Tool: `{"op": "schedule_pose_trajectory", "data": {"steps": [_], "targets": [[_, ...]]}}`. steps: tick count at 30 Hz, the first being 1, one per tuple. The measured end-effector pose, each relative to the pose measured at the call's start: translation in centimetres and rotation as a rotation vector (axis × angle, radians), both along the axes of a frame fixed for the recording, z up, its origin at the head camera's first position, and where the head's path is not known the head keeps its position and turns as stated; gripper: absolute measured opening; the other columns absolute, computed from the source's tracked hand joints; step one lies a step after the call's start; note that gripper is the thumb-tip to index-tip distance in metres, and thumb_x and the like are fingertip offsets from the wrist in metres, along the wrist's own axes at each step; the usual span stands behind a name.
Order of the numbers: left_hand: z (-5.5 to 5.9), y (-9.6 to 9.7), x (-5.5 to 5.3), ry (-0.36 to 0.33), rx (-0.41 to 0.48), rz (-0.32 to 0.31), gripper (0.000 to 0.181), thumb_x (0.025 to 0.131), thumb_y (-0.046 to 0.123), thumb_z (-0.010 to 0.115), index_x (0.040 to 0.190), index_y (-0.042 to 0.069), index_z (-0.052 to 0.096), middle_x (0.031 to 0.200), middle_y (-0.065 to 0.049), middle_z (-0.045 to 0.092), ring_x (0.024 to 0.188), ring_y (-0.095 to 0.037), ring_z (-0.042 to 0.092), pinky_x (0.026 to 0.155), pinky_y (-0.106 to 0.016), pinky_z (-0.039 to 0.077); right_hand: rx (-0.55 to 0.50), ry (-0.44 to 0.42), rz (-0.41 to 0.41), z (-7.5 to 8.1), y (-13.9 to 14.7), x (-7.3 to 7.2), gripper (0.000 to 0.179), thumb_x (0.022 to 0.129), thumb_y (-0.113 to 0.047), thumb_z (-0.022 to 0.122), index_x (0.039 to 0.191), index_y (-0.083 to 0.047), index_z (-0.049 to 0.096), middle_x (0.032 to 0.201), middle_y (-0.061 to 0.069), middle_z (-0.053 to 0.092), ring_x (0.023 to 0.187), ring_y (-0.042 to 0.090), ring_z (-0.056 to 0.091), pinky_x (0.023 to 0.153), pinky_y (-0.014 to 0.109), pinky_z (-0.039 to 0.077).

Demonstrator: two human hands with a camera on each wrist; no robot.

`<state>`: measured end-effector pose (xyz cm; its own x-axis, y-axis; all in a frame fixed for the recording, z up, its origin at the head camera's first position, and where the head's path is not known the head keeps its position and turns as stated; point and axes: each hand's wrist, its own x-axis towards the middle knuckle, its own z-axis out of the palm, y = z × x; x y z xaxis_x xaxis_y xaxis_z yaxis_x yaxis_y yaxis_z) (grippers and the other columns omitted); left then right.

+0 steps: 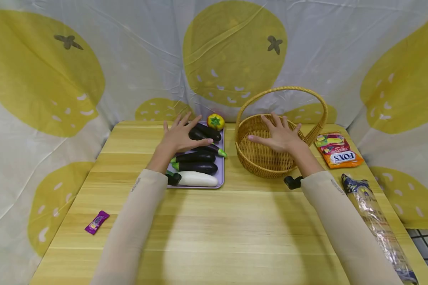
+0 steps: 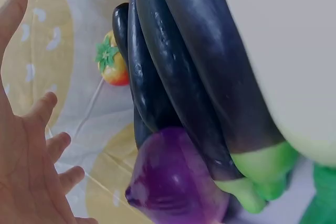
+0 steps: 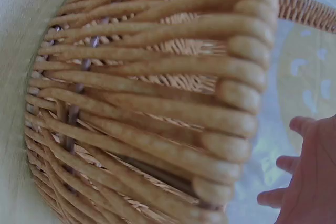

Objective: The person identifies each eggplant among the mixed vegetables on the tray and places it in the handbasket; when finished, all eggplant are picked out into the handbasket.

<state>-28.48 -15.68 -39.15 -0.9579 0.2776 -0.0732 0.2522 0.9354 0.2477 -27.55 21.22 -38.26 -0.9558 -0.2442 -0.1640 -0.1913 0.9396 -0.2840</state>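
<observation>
Fingers spread, my left hand [image 1: 178, 138] hovers over a lilac tray [image 1: 220, 170] and holds nothing. On the tray lie several dark eggplants [image 1: 195, 157] with green caps and a long white vegetable [image 1: 197, 179] with a green end. A round purple onion-like vegetable [image 2: 178, 182] shows beside the eggplants in the left wrist view; my left hand hides it in the head view. Over the wicker basket [image 1: 258, 168] is my right hand [image 1: 279, 136], also spread and holding nothing. The basket's woven side fills much of the right wrist view.
Behind the tray sits a yellow-red fruit [image 1: 215, 122] with a green top. Right of the basket are a Fox's candy bag [image 1: 339, 152] and a long clear package [image 1: 374, 217]. A small purple packet [image 1: 97, 222] lies at left. Patterned cloth [image 1: 157, 59] surrounds the wooden table [image 1: 228, 237].
</observation>
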Motion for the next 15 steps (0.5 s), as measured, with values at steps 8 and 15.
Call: {"op": "schedule_pose_trajectory", "data": {"steps": [8,15], "targets": [[-0.2,-1.8,1.1,0.028,0.087,-0.016,0.105,0.080,0.093,0.047,0.165,0.041,0.015,0.175,-0.002,0.005,0.161,-0.037,0.006,0.119,-0.080,0.000,-0.042,0.053,0.023,0.5,0.1,1.3,0.103,0.088,-0.090,0.035,0.167,-0.032,0.004,0.174,0.005,-0.013,0.157,0.049,-0.007,0.109,0.088,-0.007],[-0.6,-3.2,2.3,0.044,0.177,-0.013,0.099,0.083,0.085,0.054,0.164,0.041,0.020,0.174,-0.003,0.012,0.157,-0.045,0.016,0.124,-0.074,0.008,-0.117,0.142,0.036,0.2,-0.3,2.7,0.098,0.089,-0.086,0.041,0.167,-0.033,0.014,0.175,0.008,0.004,0.156,0.050,0.013,0.116,0.084,0.008]]}}
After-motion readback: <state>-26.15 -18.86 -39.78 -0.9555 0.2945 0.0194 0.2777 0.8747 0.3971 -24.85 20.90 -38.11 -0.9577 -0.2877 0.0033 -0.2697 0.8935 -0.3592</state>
